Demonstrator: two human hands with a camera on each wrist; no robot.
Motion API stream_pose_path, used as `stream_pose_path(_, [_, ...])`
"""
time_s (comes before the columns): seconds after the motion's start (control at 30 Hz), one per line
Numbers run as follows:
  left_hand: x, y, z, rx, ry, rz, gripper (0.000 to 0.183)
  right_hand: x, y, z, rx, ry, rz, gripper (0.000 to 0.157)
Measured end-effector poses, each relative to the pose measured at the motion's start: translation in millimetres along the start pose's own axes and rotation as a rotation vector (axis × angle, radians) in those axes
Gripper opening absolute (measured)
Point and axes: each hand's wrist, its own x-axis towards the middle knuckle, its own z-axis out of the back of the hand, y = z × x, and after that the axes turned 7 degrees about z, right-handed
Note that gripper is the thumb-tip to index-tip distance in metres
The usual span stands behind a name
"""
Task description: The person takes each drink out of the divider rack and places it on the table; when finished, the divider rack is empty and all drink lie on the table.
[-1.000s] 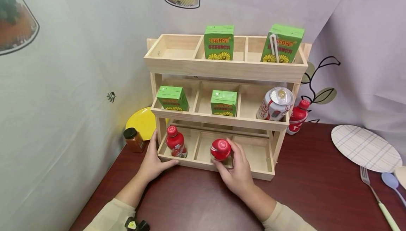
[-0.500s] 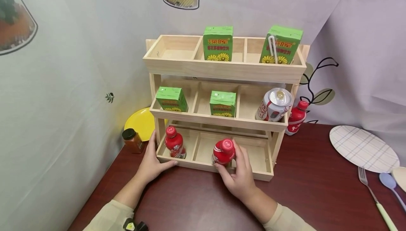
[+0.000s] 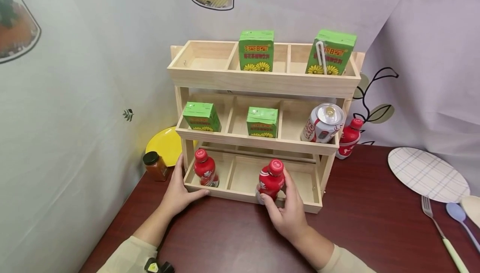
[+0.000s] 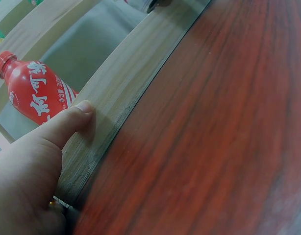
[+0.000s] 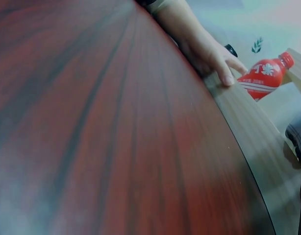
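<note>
A three-tier wooden shelf rack (image 3: 262, 82) stands on the table. My left hand (image 3: 179, 194) grips its lower left corner, thumb along the front board and fingers around the side; the left wrist view shows the thumb (image 4: 74, 120) on the wood. My right hand (image 3: 290, 210) holds a red drink bottle (image 3: 271, 183) by its body. This bottle overlaps the front board of the bottom tier, between the middle and right compartments, its cap leaning right. Another red bottle (image 3: 205, 169) stands in the bottom left compartment, beside my left thumb.
Green drink cartons (image 3: 256, 52) sit on the upper tiers, with a silver-white can (image 3: 323, 123) at middle right. Behind the rack are a yellow plate (image 3: 163, 144), a brown jar (image 3: 155, 166) and another red bottle (image 3: 348, 139). A checked plate (image 3: 427, 175) and fork (image 3: 444, 233) lie right.
My right hand has moved the red bottle rightward from the middle compartment, and it now stands more upright in view, over the front board. The left hand keeps its place on the rack.
</note>
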Motion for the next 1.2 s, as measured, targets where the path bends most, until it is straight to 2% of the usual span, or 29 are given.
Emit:
stream_pose_path(0.43, [2.0,4.3,0.4,-0.009,0.007,0.004,0.131,-3.8,-8.6,27.8,-0.001,0.023,0.031,0.081])
stream_pose_path(0.67, [8.4,35.2,-5.2,0.012,-0.011,0.024,0.135,-0.8,-8.4,40.3,-0.063,-0.022,0.094,0.077])
stream_pose_path(0.8, [9.8,40.0,-5.7,0.041,-0.013,0.036,0.135,2.6,-4.0,45.5,-0.054,-0.032,0.102,0.076])
stream_pose_path(0.9, [8.9,35.9,-5.4,0.053,-0.014,0.04,0.134,4.3,-2.9,48.2,-0.03,-0.028,0.096,0.076])
stream_pose_path(1.1, [3.6,10.7,-2.0,-0.013,-0.007,-0.002,0.13,-0.1,-8.3,50.9,-0.026,-0.022,0.098,0.078])
stream_pose_path(1.2, [2.9,1.5,-1.4,-0.006,0.0,-0.012,0.128,-2.1,-10.2,52.6,-0.038,-0.023,0.101,0.079])
